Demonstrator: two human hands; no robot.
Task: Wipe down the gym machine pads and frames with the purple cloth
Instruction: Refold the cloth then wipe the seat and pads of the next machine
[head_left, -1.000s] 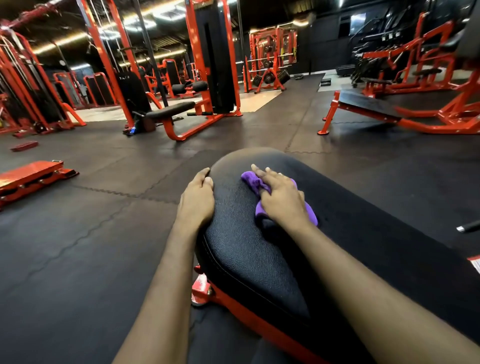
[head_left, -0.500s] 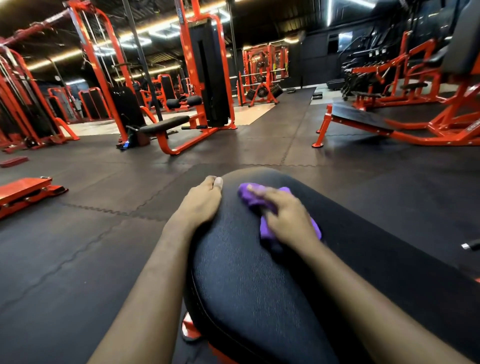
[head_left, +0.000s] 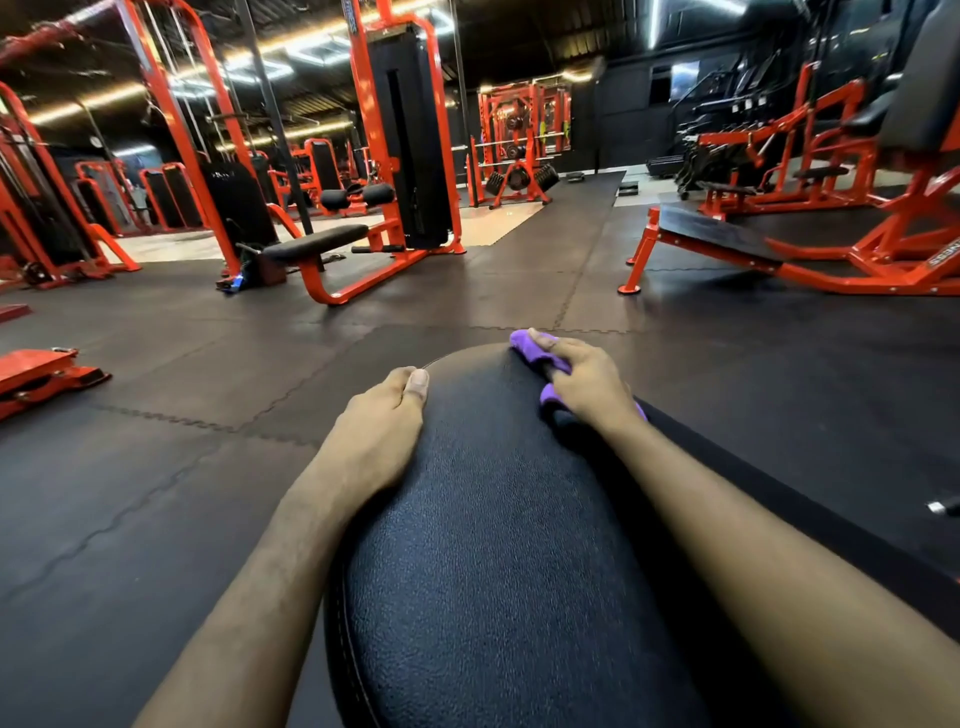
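Our right hand (head_left: 587, 382) bunches the cloth (head_left: 524, 347) against the far end of the black pad (head_left: 493, 519), fingers curled over it so that crumpled folds show past the fingertips and beside the thumb. The cloth is small, bright purple and wadded, touching the pad's grained, faintly shiny skin near its rounded tip. Our left hand (head_left: 379, 431) lies relaxed on the pad's left edge, fingers straight and together, holding nothing.
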